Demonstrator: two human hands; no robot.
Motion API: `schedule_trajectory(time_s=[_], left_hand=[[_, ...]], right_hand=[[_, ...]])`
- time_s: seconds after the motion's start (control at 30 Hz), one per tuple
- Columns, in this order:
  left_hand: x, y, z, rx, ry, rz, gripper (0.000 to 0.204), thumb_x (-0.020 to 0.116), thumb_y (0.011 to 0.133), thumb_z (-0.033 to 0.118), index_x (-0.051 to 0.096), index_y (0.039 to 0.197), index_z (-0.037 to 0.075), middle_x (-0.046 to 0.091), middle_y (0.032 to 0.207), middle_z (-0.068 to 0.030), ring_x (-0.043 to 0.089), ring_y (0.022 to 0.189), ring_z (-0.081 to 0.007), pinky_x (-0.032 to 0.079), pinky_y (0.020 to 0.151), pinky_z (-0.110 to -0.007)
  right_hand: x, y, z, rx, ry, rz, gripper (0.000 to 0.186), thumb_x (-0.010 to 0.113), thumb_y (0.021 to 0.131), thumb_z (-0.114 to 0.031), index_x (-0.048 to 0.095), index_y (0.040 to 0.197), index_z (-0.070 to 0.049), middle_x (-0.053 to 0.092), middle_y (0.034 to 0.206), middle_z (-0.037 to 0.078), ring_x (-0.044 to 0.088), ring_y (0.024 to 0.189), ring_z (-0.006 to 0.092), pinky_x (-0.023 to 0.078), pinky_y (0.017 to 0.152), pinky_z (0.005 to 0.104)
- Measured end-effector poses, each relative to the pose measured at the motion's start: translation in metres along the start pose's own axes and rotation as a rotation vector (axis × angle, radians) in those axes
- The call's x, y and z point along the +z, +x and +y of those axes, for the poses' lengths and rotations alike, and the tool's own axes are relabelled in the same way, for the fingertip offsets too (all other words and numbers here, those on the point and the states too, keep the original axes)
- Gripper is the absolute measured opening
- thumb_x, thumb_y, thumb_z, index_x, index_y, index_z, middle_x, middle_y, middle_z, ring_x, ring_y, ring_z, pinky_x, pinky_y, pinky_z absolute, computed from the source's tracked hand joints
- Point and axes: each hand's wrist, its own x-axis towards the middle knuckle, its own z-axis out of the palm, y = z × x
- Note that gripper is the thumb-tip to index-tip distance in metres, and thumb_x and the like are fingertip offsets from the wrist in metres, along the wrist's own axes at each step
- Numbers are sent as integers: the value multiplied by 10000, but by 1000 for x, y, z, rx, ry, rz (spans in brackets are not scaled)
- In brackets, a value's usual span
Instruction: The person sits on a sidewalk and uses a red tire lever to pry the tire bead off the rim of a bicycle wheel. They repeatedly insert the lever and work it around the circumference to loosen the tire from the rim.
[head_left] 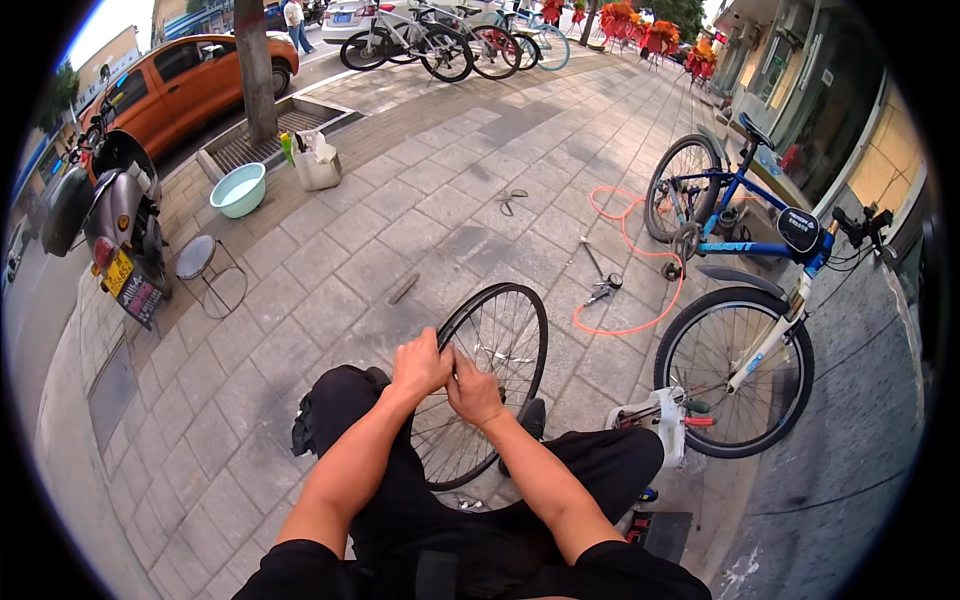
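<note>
A spoked bicycle wheel with black rim and tyre stands upright between my knees, its lower edge near the ground. My left hand is closed round its upper left edge, the fingers curled over the tyre. Just below and to the right, almost touching it, my right hand is closed on the same stretch, thumb pressed near the rim. Two dark bands run side by side along the wheel's top. My fingers hide whether a small tool sits between them.
A blue bicycle stands at right beside the wall. An orange air hose with an inflator gun curls over the paving. A white tool basket is by my right knee. At left are a stool, a basin and a scooter.
</note>
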Motion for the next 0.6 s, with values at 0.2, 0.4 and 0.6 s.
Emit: schedule_trajectory(time_s=[0.2, 0.4, 0.6], left_hand=[[1, -24, -20, 206, -109, 77, 650, 727, 961, 379, 522, 1379, -74, 643, 1189, -309, 630, 1131, -471, 510, 946, -493], [-8, 2, -42, 255, -252, -96, 623, 739, 967, 264, 512, 1444, -68, 620, 1326, -283, 609, 1243, -397, 467, 1063, -413], [10, 12, -67, 181, -307, -44, 643, 729, 944, 144, 466, 1483, -89, 644, 1341, -226, 613, 1254, -282, 455, 1091, -367]], right_hand=[[-2, 12, 40, 631, 886, -312, 285, 607, 1060, -280, 653, 1107, -3, 673, 824, 90, 653, 556, 199, 502, 484, 361], [-3, 52, 57, 1131, 1350, -541, 341, 557, 1065, -416, 564, 874, -133, 450, 667, -39, 415, 477, 98, 390, 453, 328], [3, 56, 13, 1096, 932, -83, 405, 670, 1007, -385, 698, 1102, 8, 652, 896, 60, 627, 611, 155, 481, 478, 308]])
